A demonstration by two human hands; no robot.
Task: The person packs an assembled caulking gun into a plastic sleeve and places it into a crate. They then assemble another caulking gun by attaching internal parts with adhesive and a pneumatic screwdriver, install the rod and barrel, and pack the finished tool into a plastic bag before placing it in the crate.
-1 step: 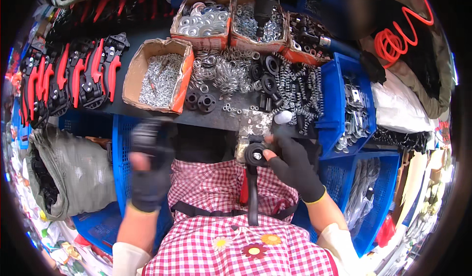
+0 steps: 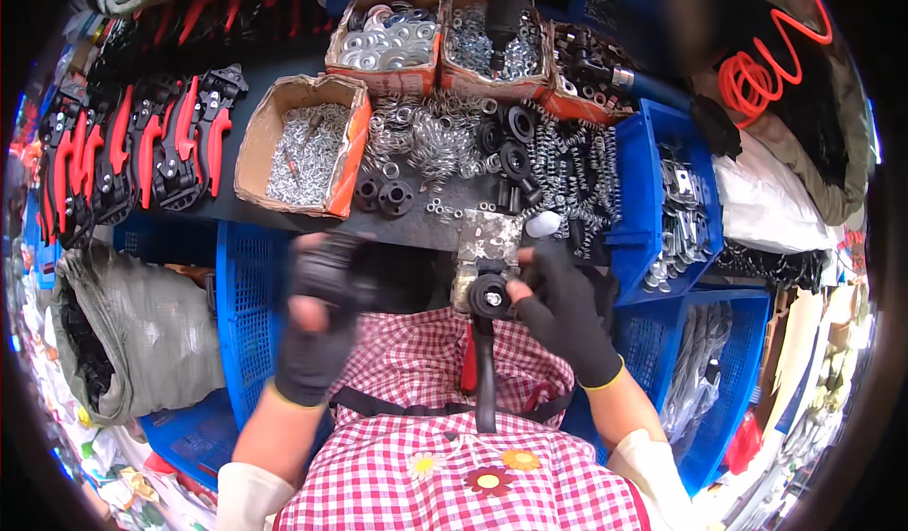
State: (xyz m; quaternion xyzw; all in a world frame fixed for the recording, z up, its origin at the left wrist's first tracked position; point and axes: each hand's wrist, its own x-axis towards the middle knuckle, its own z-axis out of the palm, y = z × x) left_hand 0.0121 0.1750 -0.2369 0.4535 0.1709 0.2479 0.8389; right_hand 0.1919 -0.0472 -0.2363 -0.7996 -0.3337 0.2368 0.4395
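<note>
A black lever (image 2: pixel 485 380) with a round head and a bright bolt in its middle lies against a worn metal block (image 2: pixel 487 233) at the bench's front edge. Bare thumb and fingertip of my right hand (image 2: pixel 567 318), in a black fingerless glove, close on the side of that round head. A red part (image 2: pixel 468 365) hangs beside the lever's shaft. My left hand (image 2: pixel 322 309), gloved alike, is in the air left of the block, over my lap. Motion smears its fingers, and a dark shape there cannot be told from the glove.
Behind are cardboard boxes of small screws (image 2: pixel 312 157), washers (image 2: pixel 392 44) and nuts (image 2: pixel 463 34). Loose springs (image 2: pixel 435 143) lie before them. A blue bin (image 2: pixel 643 200) of metal plates stands right, red-and-black lever assemblies (image 2: pixel 142 148) left. A dark power driver (image 2: pixel 501 25) hangs above the boxes.
My left hand has moved right, toward the metal block. My right hand stays at the lever's round head.
</note>
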